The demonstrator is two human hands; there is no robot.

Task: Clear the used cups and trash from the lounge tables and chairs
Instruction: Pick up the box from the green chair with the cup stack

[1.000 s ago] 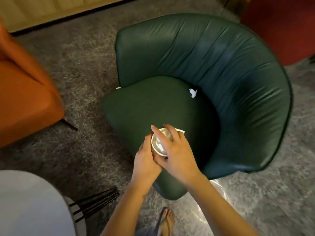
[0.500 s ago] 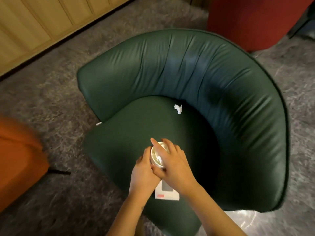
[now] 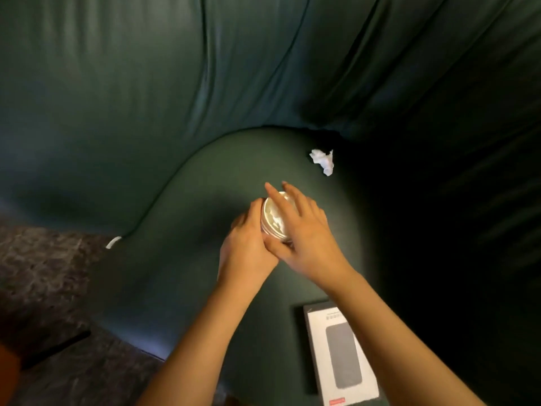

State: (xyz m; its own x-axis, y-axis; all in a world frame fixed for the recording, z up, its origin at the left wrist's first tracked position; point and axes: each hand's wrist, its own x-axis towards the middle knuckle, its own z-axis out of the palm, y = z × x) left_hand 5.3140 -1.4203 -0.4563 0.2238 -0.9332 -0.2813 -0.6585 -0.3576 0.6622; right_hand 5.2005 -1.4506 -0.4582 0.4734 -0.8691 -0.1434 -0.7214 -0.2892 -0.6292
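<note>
A white paper cup with crumpled trash inside is held above the seat of a dark green armchair. My left hand wraps its left side. My right hand lies over its rim and right side, fingers stretched forward. A small crumpled white tissue lies on the seat near the backrest, a short way beyond the cup. A white flat box picturing a phone rests on the seat's front, under my right forearm.
The chair's tall curved backrest fills the upper view. Grey carpet shows at lower left, with a thin black chair leg and an orange edge in the corner. A small white scrap sits at the seat's left edge.
The view has closed in on the green chair and the cup now sits nearer the tissue. Both hands stay on the cup. The white box has come into view on the seat.
</note>
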